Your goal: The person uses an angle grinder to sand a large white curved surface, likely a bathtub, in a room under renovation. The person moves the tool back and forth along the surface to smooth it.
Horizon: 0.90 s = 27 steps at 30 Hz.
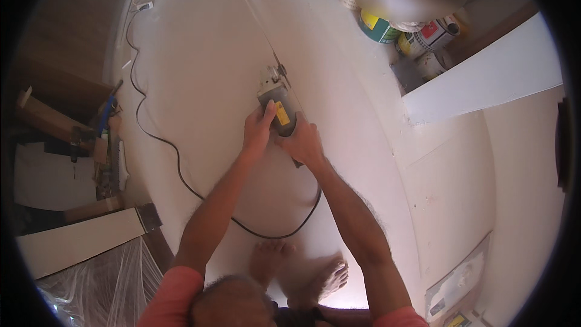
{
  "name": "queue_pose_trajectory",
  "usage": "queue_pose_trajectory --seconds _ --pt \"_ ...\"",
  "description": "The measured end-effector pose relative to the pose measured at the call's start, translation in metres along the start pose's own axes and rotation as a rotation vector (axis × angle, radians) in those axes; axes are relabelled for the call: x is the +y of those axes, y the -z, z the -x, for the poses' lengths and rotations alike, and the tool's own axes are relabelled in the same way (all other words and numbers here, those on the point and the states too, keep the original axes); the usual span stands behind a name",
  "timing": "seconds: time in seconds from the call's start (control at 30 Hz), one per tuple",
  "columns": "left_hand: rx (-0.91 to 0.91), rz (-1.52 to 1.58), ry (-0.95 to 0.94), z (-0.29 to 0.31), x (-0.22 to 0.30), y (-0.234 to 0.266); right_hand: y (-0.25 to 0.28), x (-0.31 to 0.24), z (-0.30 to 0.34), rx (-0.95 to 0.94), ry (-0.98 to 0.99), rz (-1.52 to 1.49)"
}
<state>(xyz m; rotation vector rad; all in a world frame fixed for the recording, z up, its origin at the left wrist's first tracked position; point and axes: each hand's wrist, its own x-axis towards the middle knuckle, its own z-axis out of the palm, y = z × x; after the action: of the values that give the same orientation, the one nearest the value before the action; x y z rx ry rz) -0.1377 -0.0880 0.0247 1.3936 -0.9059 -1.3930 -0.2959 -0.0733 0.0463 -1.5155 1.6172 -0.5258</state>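
Observation:
An angle grinder with a dark body and a yellow label is held between both of my hands. My left hand closes around its left side, thumb lying along the body. Around the rear part wraps my right hand, which hides much of the handle. The grinder's thin disc stands edge-on at the pale, dusty surface. From the disc a dark narrow line runs away toward the far edge. Whether the disc is spinning cannot be told.
A black cord loops past my bare feet and along the left to a white plug. Paint cans crowd a far-right shelf. A drill and other tools lie at left, above plastic sheeting.

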Motion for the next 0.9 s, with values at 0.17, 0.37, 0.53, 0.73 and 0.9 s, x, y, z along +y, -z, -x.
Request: queue_pose_trajectory --seconds 0.17,0.37,0.53,0.73,0.9 --pt "0.104 -0.174 -0.087 -0.012 -0.012 -0.007 0.001 -0.003 -0.009 -0.004 -0.080 -0.019" --pt "0.178 -0.215 -0.075 -0.027 -0.007 -0.009 0.000 -0.006 -0.025 0.005 -0.049 -0.043" --pt "0.221 -0.322 -0.100 -0.048 0.000 -0.002 0.005 -0.018 -0.041 -0.088 -0.054 -0.121" --pt "0.188 -0.315 -0.088 -0.066 0.000 0.004 -0.008 -0.011 -0.062 0.006 -0.011 -0.091" --pt "0.211 -0.300 -0.093 -0.061 0.002 0.000 -0.004 -0.017 -0.063 -0.058 -0.086 -0.063"
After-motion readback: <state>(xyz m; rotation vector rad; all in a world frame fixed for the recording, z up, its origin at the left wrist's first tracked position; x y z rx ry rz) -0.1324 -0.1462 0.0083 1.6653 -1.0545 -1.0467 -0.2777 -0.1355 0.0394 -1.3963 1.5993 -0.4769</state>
